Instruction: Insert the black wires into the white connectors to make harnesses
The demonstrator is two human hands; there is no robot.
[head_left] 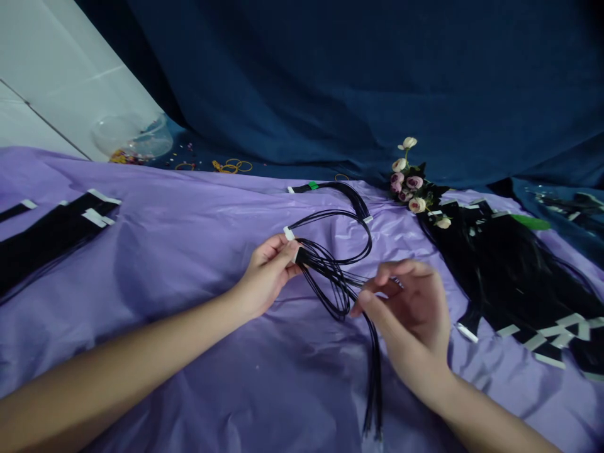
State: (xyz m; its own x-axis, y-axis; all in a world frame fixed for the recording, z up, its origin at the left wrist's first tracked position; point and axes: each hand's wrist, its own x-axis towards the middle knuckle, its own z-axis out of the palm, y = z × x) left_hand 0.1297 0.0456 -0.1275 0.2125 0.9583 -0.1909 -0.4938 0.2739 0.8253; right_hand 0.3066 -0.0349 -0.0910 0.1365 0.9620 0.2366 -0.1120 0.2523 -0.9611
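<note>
My left hand (274, 270) pinches a black wire harness (325, 267) by its end, close to white connectors (289, 233). The harness is made of several thin black wires, bent into loops, with a loose tail (372, 384) hanging toward the front. At the right side of the loops is my right hand (410, 314), slightly blurred. Its fingers are curved and apart, with the thumb and a fingertip beside the wires; whether they touch them I cannot tell. Behind the loops, another black harness (352, 192) with a green tag lies on the purple cloth (189, 251).
Piles of black harnesses with white ends lie at the left (56, 233) and right (514, 270). Artificial flowers (410, 182) stand at the back right. Yellow rubber bands (233, 165) and a clear plastic tub (151, 138) are along the back edge, before a dark blue curtain (330, 75).
</note>
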